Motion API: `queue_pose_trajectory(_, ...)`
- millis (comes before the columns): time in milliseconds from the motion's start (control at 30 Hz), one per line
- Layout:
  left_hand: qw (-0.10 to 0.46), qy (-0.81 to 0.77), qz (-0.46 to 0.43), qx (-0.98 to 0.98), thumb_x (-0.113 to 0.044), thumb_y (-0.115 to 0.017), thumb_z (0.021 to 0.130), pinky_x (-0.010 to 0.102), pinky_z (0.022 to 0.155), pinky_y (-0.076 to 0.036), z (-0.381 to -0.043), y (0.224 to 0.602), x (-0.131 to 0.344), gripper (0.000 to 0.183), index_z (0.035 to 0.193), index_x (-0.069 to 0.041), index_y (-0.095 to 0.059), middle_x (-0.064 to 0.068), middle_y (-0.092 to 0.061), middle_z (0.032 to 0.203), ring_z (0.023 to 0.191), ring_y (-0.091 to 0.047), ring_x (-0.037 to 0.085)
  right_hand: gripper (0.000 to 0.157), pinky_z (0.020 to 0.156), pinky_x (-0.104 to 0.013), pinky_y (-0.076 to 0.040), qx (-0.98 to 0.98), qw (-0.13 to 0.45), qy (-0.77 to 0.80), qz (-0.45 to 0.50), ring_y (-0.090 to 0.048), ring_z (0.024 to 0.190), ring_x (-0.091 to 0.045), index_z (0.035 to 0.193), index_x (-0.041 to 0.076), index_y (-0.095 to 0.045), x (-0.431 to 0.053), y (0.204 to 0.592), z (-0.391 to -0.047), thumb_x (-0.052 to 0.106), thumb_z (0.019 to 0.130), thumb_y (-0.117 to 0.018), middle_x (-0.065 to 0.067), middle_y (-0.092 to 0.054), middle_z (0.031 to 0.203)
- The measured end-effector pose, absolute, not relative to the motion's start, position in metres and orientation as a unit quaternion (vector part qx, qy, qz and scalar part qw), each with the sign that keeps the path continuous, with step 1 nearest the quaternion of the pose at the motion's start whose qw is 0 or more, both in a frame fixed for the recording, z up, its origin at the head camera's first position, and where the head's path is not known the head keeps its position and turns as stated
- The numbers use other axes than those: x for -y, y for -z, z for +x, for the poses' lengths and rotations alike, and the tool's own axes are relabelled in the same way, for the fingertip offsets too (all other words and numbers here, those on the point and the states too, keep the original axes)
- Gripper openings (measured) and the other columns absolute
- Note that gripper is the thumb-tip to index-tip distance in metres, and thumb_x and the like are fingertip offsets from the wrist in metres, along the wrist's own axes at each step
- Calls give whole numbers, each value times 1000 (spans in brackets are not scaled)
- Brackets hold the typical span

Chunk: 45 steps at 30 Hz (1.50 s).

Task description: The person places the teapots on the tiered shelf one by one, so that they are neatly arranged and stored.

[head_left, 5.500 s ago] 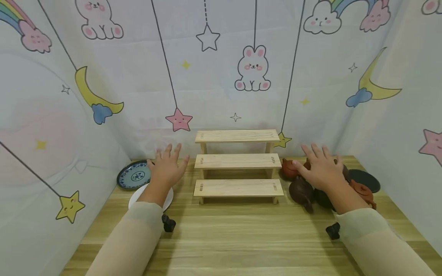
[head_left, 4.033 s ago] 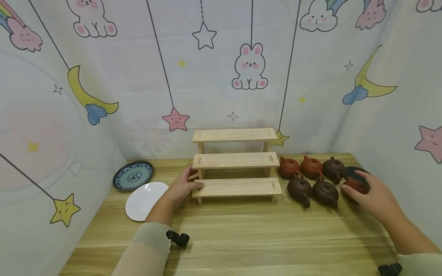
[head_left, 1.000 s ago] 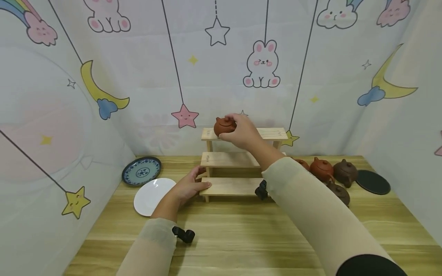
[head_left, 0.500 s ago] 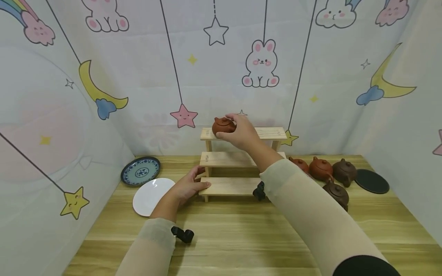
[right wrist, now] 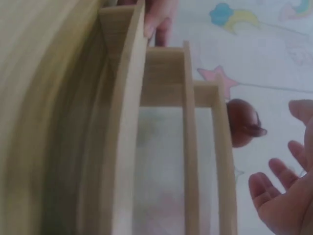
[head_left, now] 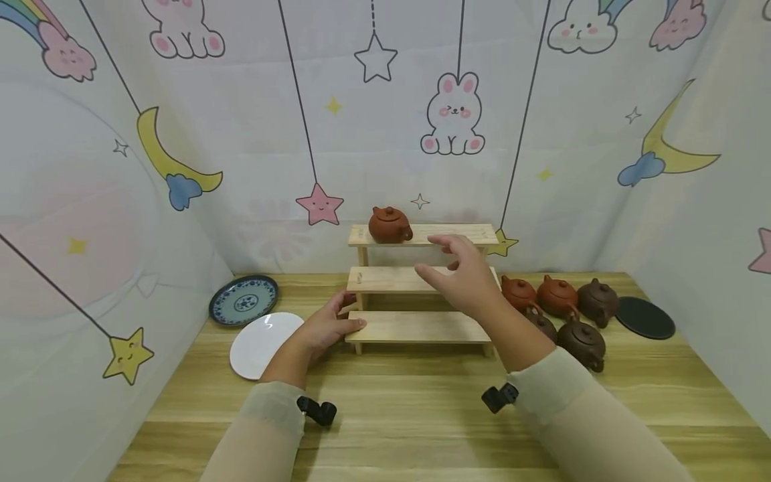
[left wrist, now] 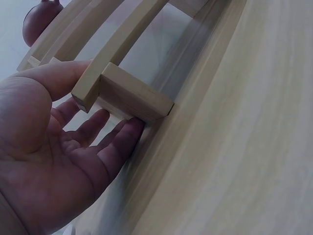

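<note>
Right fingers [head_left: 452, 241] clear of teapot [head_left: 388, 226]; left fingers [left wrist: 123, 141] grip shelf [head_left: 391, 279] edge.

the stand [head_left: 415, 326] is smooth wood, the white plate [head_left: 260, 343] glossy.

The person wears long, pale cream sleeves that look plain and smooth. The left sleeve [head_left: 243, 442] ends in a left cuff [head_left: 276, 405] of a duller, greyish-green tint, like a broad band, with a soft, slightly wavy edge. The right sleeve [head_left: 608, 428] matches it, its right cuff [head_left: 551, 381] also a shade greener than the rest. On the inner side of each cuff sits a small black camera: the left camera [head_left: 317, 410] is longish with a chunky, rounded end, the right camera [head_left: 500, 397] blockier. Finer details on both are too small to read.
</note>
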<state>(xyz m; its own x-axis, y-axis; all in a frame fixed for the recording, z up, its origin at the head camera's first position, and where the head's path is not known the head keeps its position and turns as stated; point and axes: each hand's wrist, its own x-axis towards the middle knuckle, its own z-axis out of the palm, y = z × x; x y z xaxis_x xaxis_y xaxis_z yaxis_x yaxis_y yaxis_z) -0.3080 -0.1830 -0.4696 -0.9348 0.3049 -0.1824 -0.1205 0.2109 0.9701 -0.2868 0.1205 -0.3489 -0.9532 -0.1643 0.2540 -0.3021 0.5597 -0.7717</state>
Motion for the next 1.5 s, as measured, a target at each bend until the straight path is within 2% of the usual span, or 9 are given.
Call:
queue_pose_trajectory(300,171,-618,62,-765,-17,-76,100,57,126,-38,-308,471,183,80,166,-16,-30,13,-25,177,161,-32,44,61,91,-50,-59,886,80,-444,111,-64,121,-34,155,30,-54,-170,376,-243,57,101,-68,-11,-53,156)
queue_pose_trajectory(733,174,-623,63,-760,-15,-76,100,57,125,-40,-307,470,185,80,166,-16,-30,12,-24,177,160,-34,44,65,105,-62,-52,907,96,-402,84,-56,138,-43,157,11,-51,-251,404,-218,47,106,-66,-20,-54,155)
queue_pose_trajectory(800,174,-626,63,-757,-15,-76,100,57,125,-40,-308,471,185,80,166,-16,-30,12,-24,177,160,-35,44,65,103,-54,-55,910,98,-395,80,-55,138,-44,157,9,-51,-266,406,-217,46,106,-66,-21,-55,153)
queue_pose_trajectory(933,173,-628,67,-756,-14,-75,100,57,124,-41,-308,471,183,80,166,-15,-29,13,-24,177,160,-35,45,65,86,-31,-56,921,103,-372,60,-58,131,-45,156,7,-52,-292,411,-213,44,105,-69,-25,-56,151)
queue_pose_trajectory(1000,174,-628,69,-755,-14,-75,100,57,124,-41,-308,470,183,80,166,-15,-29,13,-24,177,160,-34,45,66,89,-35,-58,924,103,-366,51,-57,132,-48,156,6,-52,-304,414,-211,43,104,-70,-28,-53,154)
queue_pose_trajectory(1067,174,-629,68,-755,-14,-75,100,57,124,-41,-307,471,182,80,165,-15,-30,13,-24,176,159,-35,45,68,95,-49,-58,926,108,-360,41,-54,136,-51,155,4,-52,-315,418,-210,42,103,-72,-29,-52,155)
queue_pose_trajectory(1133,174,-630,67,-754,-14,-75,100,57,124,-41,-307,472,182,80,166,-15,-29,13,-24,176,159,-35,45,70,94,-61,-53,930,117,-347,24,-52,135,-51,155,2,-52,-325,421,-208,44,102,-73,-30,-52,154)
queue_pose_trajectory(1300,173,-628,66,-756,-15,-75,100,57,124,-41,-307,472,182,80,166,-15,-30,13,-24,177,159,-35,45,76,90,-63,-49,934,109,-340,-14,-50,131,-52,157,0,-47,-346,428,-209,46,102,-72,-33,-50,153)
queue_pose_trajectory(1500,178,-633,69,-750,-13,-74,100,54,122,-44,-309,472,183,79,166,-15,-29,12,-23,177,158,-37,44,88,100,-75,-45,931,41,-361,-32,-41,143,-61,164,-1,-35,-362,435,-214,51,102,-70,-37,-41,159)
